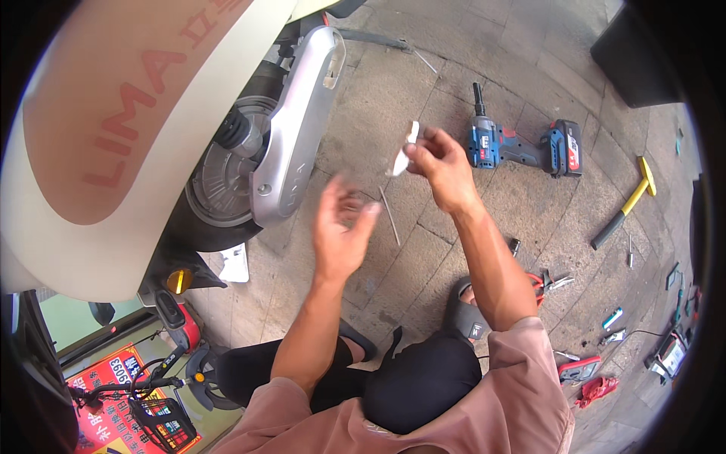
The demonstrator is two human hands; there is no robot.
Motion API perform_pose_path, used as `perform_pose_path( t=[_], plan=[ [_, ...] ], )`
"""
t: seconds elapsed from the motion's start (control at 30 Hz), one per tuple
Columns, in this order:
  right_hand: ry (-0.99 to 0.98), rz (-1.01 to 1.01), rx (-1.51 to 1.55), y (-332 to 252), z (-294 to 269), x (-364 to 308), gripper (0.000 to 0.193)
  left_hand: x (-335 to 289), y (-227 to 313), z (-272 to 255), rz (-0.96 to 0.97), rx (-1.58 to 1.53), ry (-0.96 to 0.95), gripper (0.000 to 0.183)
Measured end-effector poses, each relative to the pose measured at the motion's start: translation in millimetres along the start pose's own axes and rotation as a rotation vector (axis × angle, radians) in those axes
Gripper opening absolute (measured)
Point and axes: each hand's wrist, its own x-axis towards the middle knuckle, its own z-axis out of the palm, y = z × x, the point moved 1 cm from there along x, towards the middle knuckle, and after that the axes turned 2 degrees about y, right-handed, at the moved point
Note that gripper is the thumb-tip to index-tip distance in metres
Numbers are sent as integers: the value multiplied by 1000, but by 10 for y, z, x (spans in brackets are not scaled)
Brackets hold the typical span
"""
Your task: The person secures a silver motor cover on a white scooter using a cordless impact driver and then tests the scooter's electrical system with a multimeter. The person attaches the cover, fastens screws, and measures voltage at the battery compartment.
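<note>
White, thin strip (401,164) | pinched in right hand (446,168), left of blue-black cordless impact wrench (519,150) | left hand (342,231): blurred, fingers loosely parted, farther left

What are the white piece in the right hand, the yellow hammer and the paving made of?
White piece: perhaps paper or plastic; matte-looking, too small to settle.
Hammer: likely painted metal, evenly yellow; dark grip, perhaps rubber.
Paving: apparently stone or concrete; dull, gritty, jointed slabs.
</note>
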Motion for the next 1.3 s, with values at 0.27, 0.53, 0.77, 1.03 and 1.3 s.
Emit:
perform_pose_path(
  t=[0.27,0.53,0.77,1.03,1.3],
  plan=[
    [-3,-194,-51,-657,857,1158,42,403,29,-995,205,801,432,73],
    [32,-230,-108,-592,944,1172,50,426,-118,-1038,267,807,350,69],
    [30,-299,-6,-488,949,1209,62,443,-135,-1010,213,768,377,66],
    [-36,-247,-99,-556,838,1205,58,433,-108,-982,209,783,388,64],
    [-129,-219,-114,-615,789,1212,46,422,-99,-968,225,768,390,64]
  ],
)
